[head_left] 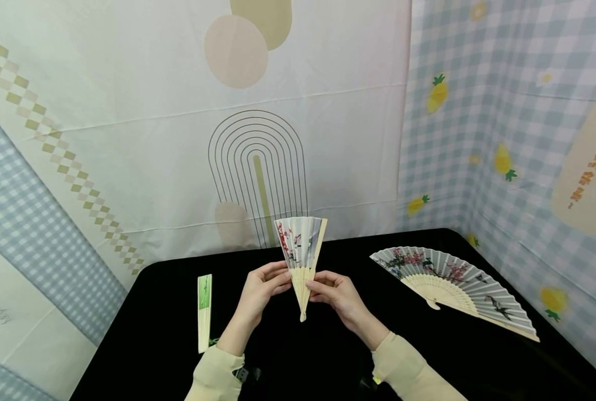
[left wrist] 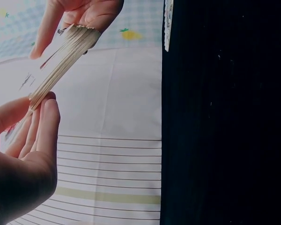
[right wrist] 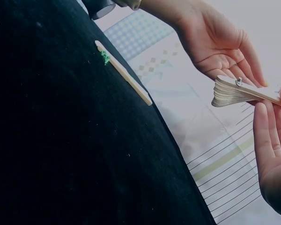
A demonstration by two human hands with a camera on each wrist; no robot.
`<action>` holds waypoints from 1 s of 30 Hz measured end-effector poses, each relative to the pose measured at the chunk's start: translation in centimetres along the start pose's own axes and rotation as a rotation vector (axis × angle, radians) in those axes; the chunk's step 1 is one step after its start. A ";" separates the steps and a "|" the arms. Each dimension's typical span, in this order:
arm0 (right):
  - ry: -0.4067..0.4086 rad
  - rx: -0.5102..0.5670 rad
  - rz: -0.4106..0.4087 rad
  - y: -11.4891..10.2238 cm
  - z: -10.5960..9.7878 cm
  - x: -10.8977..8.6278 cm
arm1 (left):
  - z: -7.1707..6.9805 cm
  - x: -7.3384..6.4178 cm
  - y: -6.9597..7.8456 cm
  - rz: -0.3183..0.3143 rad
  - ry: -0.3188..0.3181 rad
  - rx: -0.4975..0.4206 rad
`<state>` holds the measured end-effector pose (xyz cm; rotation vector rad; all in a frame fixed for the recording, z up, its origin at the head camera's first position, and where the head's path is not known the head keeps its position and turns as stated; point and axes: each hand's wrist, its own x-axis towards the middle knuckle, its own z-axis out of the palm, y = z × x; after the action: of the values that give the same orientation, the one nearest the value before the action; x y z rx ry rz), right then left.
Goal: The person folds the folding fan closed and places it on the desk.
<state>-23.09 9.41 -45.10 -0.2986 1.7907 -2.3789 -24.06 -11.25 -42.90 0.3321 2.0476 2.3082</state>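
Observation:
Both hands hold a partly spread folding fan [head_left: 301,250] upright over the black table, its pivot end pointing down. White leaf with red blossoms shows on it, above pale ribs. My left hand [head_left: 260,289] pinches its left side between thumb and fingers where ribs meet leaf. On the opposite edge, the right hand [head_left: 339,298] grips the outer rib, thumb in front and fingers behind. The wrist views show the fan's stacked ribs [left wrist: 68,61] and a small metal pin [right wrist: 239,81] at the pivot end.
A fully spread folding fan [head_left: 453,287] with blossoms and birds lies at the right of the black table [head_left: 298,367]. A closed fan [head_left: 205,312] with a green leaf and green tassel lies at the left. Printed cloth [head_left: 348,139] hangs behind the table.

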 end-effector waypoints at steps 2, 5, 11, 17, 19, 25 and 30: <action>-0.015 -0.005 0.005 0.1 -0.1 0.0 | 0.0 -0.1 -0.1 -0.023 -0.007 -0.003; -0.024 -0.016 0.013 0.2 -0.2 -0.1 | 0.0 -0.2 -0.1 -0.049 -0.020 0.002; -0.028 -0.024 0.024 0.2 -0.3 -0.1 | 0.0 -0.3 -0.1 -0.039 -0.036 0.022; -0.048 -0.020 0.032 0.1 -0.3 -0.3 | -0.1 -0.3 -0.1 -0.032 -0.044 0.033; -0.053 -0.019 0.032 0.1 -0.3 -0.3 | -0.1 -0.3 0.0 -0.030 -0.049 0.034; -0.082 -0.017 0.015 0.2 -0.3 -0.3 | -0.3 -0.2 0.0 -0.043 -0.046 0.029; -0.082 -0.018 0.004 0.3 -0.2 -0.2 | -0.2 -0.3 0.0 -0.045 -0.045 0.027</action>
<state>-22.93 9.59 -45.51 -0.3884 1.7756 -2.3135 -23.85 -11.50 -42.96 0.3318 2.0454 2.2282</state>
